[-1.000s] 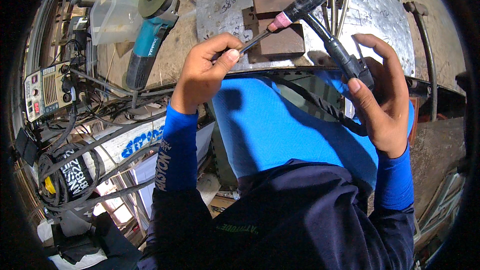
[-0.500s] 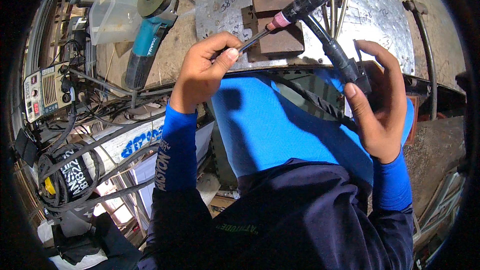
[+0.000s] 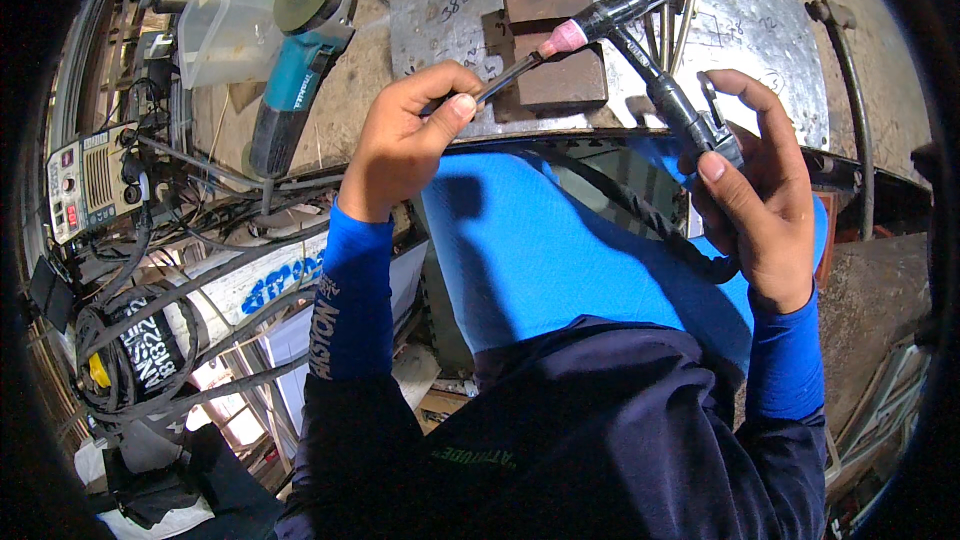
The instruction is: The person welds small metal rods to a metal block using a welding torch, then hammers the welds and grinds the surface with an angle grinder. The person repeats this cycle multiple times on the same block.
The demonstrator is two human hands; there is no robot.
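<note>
My right hand (image 3: 765,180) grips the black handle of a TIG welding torch (image 3: 648,68), its forefinger raised beside the switch lever. The torch has a pink ceramic cup pointing left and a long back cap pointing up to the right. My left hand (image 3: 415,135) is closed in a pinch on a thin metal rod (image 3: 512,76). The rod's far end meets the mouth of the pink cup; whether it goes inside, I cannot tell. Behind the cup lie brown metal blocks (image 3: 562,78) on a marked metal plate (image 3: 440,15).
A teal angle grinder (image 3: 292,90) and a clear plastic bin (image 3: 225,25) sit on the left of the bench. Several metal rods (image 3: 684,30) lie behind the torch. A welding machine (image 3: 95,185) and coiled cables (image 3: 120,365) are at left; a bent bar (image 3: 856,110) stands at right.
The torch has tilted a little and its back cap has swung left and down. My right hand has shifted slightly down its handle. My left hand has barely moved.
</note>
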